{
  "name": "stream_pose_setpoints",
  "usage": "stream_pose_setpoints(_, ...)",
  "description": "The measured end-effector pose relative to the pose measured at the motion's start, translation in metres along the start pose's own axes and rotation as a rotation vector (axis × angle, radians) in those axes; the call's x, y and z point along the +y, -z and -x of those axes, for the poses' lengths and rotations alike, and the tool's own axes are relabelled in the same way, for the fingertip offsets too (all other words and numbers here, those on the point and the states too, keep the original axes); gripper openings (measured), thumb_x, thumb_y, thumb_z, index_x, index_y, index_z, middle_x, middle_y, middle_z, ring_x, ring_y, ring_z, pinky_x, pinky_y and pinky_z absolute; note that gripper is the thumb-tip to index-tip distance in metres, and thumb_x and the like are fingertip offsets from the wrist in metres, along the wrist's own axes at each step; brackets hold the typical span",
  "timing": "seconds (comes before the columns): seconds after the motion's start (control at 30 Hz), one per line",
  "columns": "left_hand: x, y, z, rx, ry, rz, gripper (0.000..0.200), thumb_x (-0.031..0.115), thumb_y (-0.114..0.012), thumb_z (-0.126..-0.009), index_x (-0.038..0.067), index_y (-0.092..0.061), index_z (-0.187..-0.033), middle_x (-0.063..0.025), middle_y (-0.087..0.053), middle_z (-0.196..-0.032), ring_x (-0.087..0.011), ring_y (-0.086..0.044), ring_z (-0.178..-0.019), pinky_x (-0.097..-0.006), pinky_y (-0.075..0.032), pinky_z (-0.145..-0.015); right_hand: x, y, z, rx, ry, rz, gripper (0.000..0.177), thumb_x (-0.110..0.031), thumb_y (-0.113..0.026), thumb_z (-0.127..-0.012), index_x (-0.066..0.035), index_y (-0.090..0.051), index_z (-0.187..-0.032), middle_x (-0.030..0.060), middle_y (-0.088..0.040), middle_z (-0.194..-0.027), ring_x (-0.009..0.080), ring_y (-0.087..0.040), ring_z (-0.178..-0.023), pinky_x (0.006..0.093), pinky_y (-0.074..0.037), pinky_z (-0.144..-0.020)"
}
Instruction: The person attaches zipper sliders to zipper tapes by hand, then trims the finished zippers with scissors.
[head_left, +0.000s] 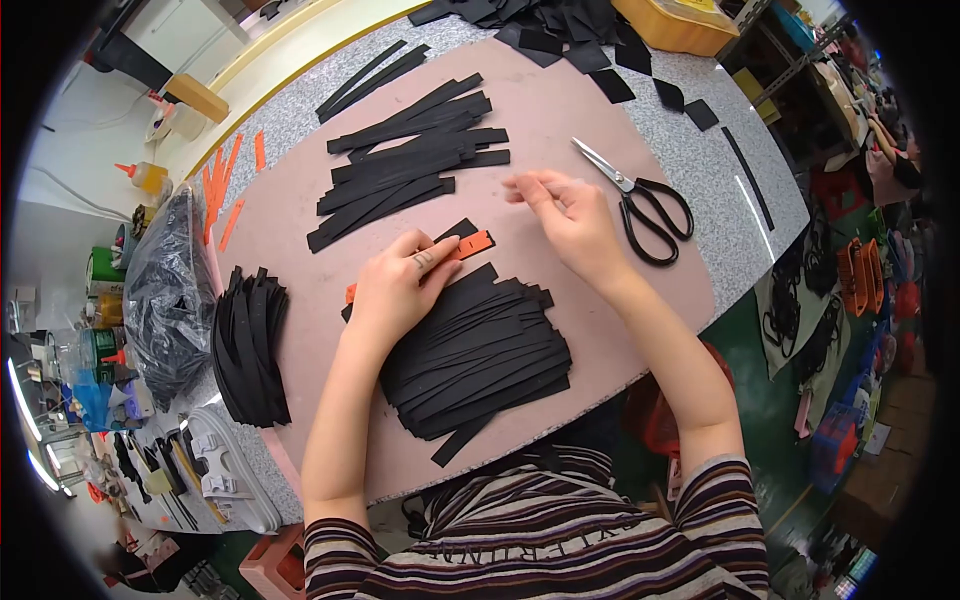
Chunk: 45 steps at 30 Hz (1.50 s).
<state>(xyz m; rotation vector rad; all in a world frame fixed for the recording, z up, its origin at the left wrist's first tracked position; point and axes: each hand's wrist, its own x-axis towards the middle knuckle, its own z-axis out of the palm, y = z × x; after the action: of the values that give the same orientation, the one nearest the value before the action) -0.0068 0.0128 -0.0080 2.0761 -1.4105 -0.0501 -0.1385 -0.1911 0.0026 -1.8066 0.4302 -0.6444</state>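
Observation:
My left hand [402, 282] presses its fingers onto an orange strip [474, 244] that lies over a black strip [461, 229]; the strip's other end shows left of the hand. To its right, my right hand [562, 207] is raised with thumb and fingers pinched together. The fingertips are slightly blurred, and whatever they may hold cannot be made out. A thick pile of black strips [480, 360] lies just below my left hand. Black-handled scissors [640, 200] rest with blades parted to the right of my right hand.
More black strips [400, 165] lie across the pink mat [590, 110], with a bundle [250, 345] at its left edge. Beside that bundle stands a bulging plastic bag [170, 300]. Loose orange strips [222, 180], black squares [570, 40] and a yellow bin [680, 25] sit around the back.

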Motion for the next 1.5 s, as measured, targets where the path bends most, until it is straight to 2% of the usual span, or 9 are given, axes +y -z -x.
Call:
stream_pose_setpoints(0.37, -0.002, -0.006, 0.0, 0.019, -0.097, -0.071, 0.022, 0.019, -0.08, -0.088, 0.013, -0.081, -0.109, -0.0021, -0.064, -0.081, -0.0211, -0.065, -0.064, -0.0352, -0.053, -0.059, 0.015, -0.032, 0.008, -0.132, 0.407, 0.185, 0.02, -0.019, -0.066, -0.098, -0.001, -0.07, -0.088, 0.0155, -0.068, -0.077, 0.0367, -0.065, -0.072, 0.0438, -0.052, -0.068)
stream_pose_setpoints(0.67, -0.005, -0.006, 0.0, 0.015, -0.113, -0.057, 0.022, 0.017, -0.081, -0.087, 0.013, -0.081, -0.109, -0.0035, -0.065, -0.083, -0.0219, -0.066, -0.064, -0.0353, -0.054, -0.059, 0.015, -0.035, 0.004, -0.229, 0.391, 0.182, 0.021, -0.018, -0.067, -0.098, -0.001, -0.07, -0.086, 0.0153, -0.07, -0.08, 0.0338, -0.068, -0.073, 0.0427, -0.052, -0.064)
stream_pose_setpoints(0.77, -0.013, -0.003, 0.0, 0.177, -0.069, 0.089, 0.022, 0.012, -0.081, -0.087, 0.011, -0.081, -0.109, -0.0058, -0.068, -0.085, -0.02, -0.067, -0.066, -0.033, -0.054, -0.06, -0.004, -0.022, 0.003, -0.305, 0.137, 0.12, 0.013, -0.014, -0.067, -0.095, -0.004, -0.07, -0.089, 0.0136, -0.07, -0.079, 0.0325, -0.068, -0.073, 0.0424, -0.052, -0.068)
stream_pose_setpoints(0.87, -0.021, 0.019, 0.003, 0.383, 0.094, 0.08, 0.027, 0.005, -0.081, -0.087, 0.007, -0.08, -0.114, -0.0061, -0.069, -0.086, -0.0126, -0.063, -0.067, -0.0262, -0.051, -0.06, 0.01, -0.032, 0.006, -0.226, 0.528, 0.334, 0.01, -0.01, -0.069, -0.092, -0.004, -0.072, -0.1, 0.0113, -0.073, -0.085, 0.031, -0.069, -0.082, 0.0407, -0.053, -0.083)
stream_pose_setpoints(1.0, -0.018, 0.044, 0.006, 0.44, 0.152, 0.074, 0.028, 0.004, -0.08, -0.089, 0.006, -0.079, -0.117, -0.0026, -0.067, -0.086, -0.0079, -0.059, -0.07, -0.0227, -0.046, -0.061, 0.02, -0.061, 0.0, -0.526, 0.877, 0.575, 0.024, -0.005, -0.072, -0.081, -0.004, -0.071, -0.105, 0.0109, -0.072, -0.096, 0.0289, -0.068, -0.095, 0.04, -0.054, -0.088)
stream_pose_setpoints(1.13, -0.017, 0.057, 0.017, 0.437, 0.196, 0.038, 0.027, 0.004, -0.079, -0.091, 0.005, -0.079, -0.117, -0.002, -0.067, -0.087, -0.0065, -0.058, -0.072, -0.0218, -0.044, -0.062, 0.014, -0.056, 0.002, -0.436, 0.793, 0.288, 0.012, -0.006, -0.07, -0.076, -0.006, -0.067, -0.088, 0.0085, -0.069, -0.087, 0.0267, -0.065, -0.097, 0.039, -0.051, -0.091)
stream_pose_setpoints(1.23, -0.022, 0.059, 0.02, 0.444, 0.165, 0.041, 0.026, 0.006, -0.08, -0.089, 0.005, -0.079, -0.115, -0.0029, -0.068, -0.087, -0.0075, -0.059, -0.072, -0.0219, -0.045, -0.063, 0.012, -0.039, 0.033, -0.682, 0.86, 0.39, 0.02, -0.002, -0.069, -0.081, -0.005, -0.072, -0.101, 0.014, -0.072, -0.1, 0.0307, -0.067, -0.103, 0.0431, -0.053, -0.091)
stream_pose_setpoints(1.4, -0.005, 0.02, 0.01, 0.128, 0.12, 0.144, 0.023, 0.011, -0.081, -0.087, 0.007, -0.08, -0.11, -0.0083, -0.072, -0.09, -0.0205, -0.07, -0.073, -0.0318, -0.056, -0.067, 0.001, -0.012, 0.029, -0.194, 0.352, 0.112, 0.039, 0.002, -0.066, -0.089, -0.004, -0.069, -0.128, 0.0171, -0.073, -0.108, 0.0338, -0.069, -0.105, 0.0392, -0.054, -0.094)
stream_pose_setpoints(1.5, -0.002, 0.003, 0.006, 0.059, 0.12, 0.055, 0.023, 0.017, -0.08, -0.088, 0.01, -0.08, -0.11, -0.0063, -0.07, -0.089, -0.024, -0.069, -0.072, -0.0342, -0.057, -0.068, -0.005, 0.005, 0.008, -0.075, 0.197, 0.128, 0.025, -0.006, -0.064, -0.097, -0.001, -0.072, -0.121, 0.0157, -0.075, -0.097, 0.0308, -0.072, -0.092, 0.0375, -0.056, -0.082)
